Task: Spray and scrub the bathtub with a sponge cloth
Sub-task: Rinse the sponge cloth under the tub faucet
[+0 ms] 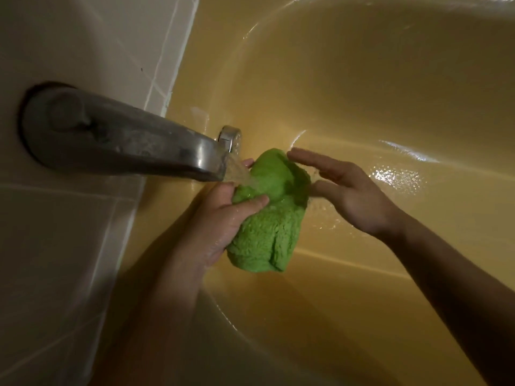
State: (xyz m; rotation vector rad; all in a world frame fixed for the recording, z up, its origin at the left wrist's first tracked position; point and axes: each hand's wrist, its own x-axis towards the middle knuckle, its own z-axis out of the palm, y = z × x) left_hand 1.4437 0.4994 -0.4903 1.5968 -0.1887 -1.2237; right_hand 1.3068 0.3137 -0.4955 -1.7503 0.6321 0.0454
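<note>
Under one tap (pixel 133 140) mid-frame, one green cloth (pixel 267 215) gripped by left hand (pixel 223 218), right hand (pixel 342 188) flat, fingers straight, at cloth's right edge, one yellow bathtub (pixel 362 93).

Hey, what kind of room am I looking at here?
Most likely a bathroom: a yellow bathtub, a metal spout running water onto a green cloth, and a tiled wall that the spout comes out of.

The long dull-grey metal spout (pixel 125 140) looked tarnished and spotted. The fluffy green cloth (pixel 267 213) was nubbly, rough and wet. The yellow enamel bathtub (pixel 362 79) shone glossy and smooth beside smooth off-white wall tiles (pixel 69 246).
</note>
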